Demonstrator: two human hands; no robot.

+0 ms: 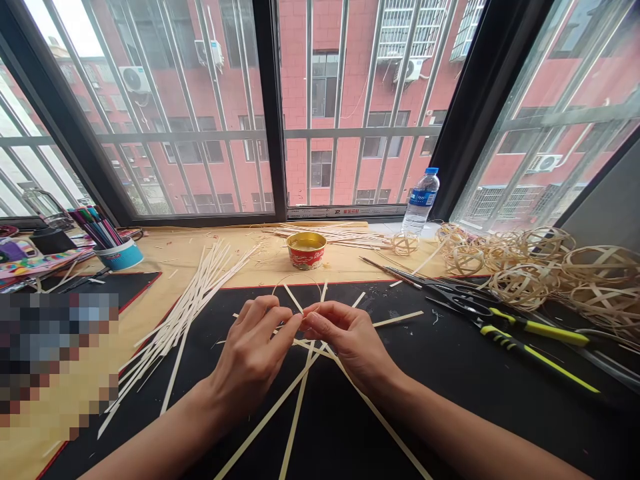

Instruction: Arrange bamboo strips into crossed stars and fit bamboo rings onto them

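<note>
Several thin pale bamboo strips [320,373] cross in a star shape on a black work mat [430,413]. My left hand [250,353] and my right hand [350,340] meet above the crossing, and their fingertips pinch the strips between them. The exact crossing point is hidden under my fingers. To the left of my left hand lies a loose bundle of similar strips [185,320]. Beyond my right hand rest yellow-and-black handled shears [505,330], which neither hand touches.
A heap of open woven strip balls [550,273] fills the right side of the sill. A red-and-gold tin [307,250], a water bottle [421,202] and a pen cup [117,252] stand at the back, before a barred window [350,127]. A pixelated patch covers the lower left.
</note>
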